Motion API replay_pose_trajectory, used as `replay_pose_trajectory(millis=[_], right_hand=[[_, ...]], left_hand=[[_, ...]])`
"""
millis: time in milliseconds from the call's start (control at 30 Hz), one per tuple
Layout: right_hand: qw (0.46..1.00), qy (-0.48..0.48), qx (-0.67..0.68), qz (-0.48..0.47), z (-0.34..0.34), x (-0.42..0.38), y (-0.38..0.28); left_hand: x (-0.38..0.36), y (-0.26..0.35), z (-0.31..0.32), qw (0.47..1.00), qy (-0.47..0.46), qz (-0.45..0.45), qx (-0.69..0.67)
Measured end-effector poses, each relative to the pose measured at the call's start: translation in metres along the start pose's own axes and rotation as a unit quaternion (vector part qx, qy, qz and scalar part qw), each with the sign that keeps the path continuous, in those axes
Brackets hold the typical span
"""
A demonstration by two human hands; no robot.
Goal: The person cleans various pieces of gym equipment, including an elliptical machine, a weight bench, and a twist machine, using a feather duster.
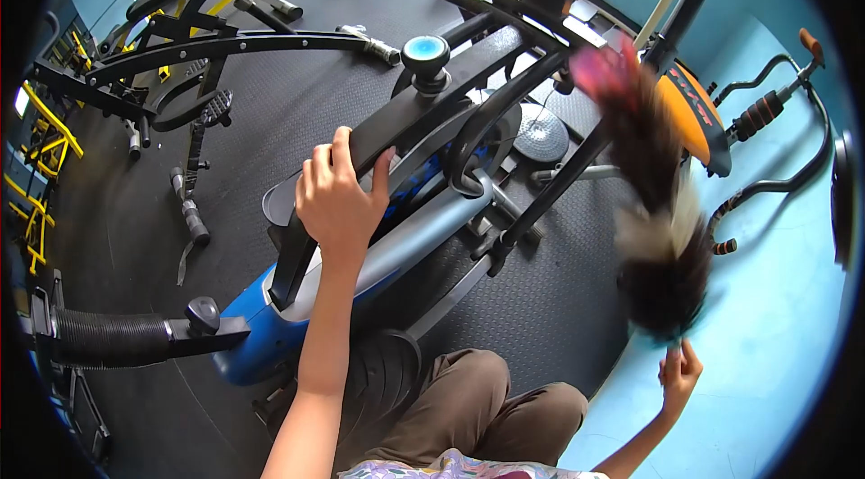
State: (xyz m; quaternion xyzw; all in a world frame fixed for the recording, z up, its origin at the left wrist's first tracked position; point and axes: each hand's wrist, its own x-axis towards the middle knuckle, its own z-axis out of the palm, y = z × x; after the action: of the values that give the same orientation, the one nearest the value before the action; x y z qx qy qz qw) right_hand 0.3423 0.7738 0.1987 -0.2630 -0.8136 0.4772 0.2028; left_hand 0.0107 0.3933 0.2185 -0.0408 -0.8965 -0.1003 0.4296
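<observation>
My left hand (338, 204) grips the black frame bar (396, 123) of an exercise bike, fingers over the top and thumb along the near side. Below it lies the bike's blue and silver body (423, 231), and a round knob with a blue top (426, 52) stands farther up the bar. At the lower right, my right hand (680, 380) is closed around the handle end of a feather duster (647, 150). Its dark, white and pinkish-red feathers are smeared by motion and reach up toward the bike's upper frame. Most of the handle is hidden.
A light blue wall (766, 299) runs along the right, with an orange-and-black panel (694, 118) and curved handlebars (788, 177) near it. Black machine frames (243, 45) and yellow frames (54, 127) stand at the left on the dark textured floor (261, 109).
</observation>
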Motion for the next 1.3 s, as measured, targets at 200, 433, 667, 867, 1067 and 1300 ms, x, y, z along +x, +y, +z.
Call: replay_pose_trajectory(millis=[200,433,667,867,1067,1300], right_hand=[[0.960,0.057,-0.159,-0.224,0.101,0.063,-0.097],[0.940,-0.008,-0.246,-0.237,0.114,0.087,-0.134],[0.931,0.028,-0.262,-0.251,0.106,0.093,-0.137],[0.922,0.057,-0.290,-0.252,0.097,0.105,-0.126],[0.923,0.005,-0.256,-0.288,0.089,0.101,-0.110],[0.931,-0.014,-0.244,-0.270,0.080,0.094,-0.106]], left_hand=[[-0.001,-0.002,0.001,1.000,0.007,0.014,0.008],[-0.003,-0.002,0.002,1.000,-0.008,-0.003,0.009],[0.007,-0.030,-0.050,0.930,0.043,-0.112,-0.348],[0.013,-0.002,-0.143,0.635,0.214,-0.110,-0.734],[-0.004,0.001,-0.167,0.620,0.256,-0.105,-0.734],[-0.005,0.000,-0.192,0.610,0.336,-0.045,-0.716]])
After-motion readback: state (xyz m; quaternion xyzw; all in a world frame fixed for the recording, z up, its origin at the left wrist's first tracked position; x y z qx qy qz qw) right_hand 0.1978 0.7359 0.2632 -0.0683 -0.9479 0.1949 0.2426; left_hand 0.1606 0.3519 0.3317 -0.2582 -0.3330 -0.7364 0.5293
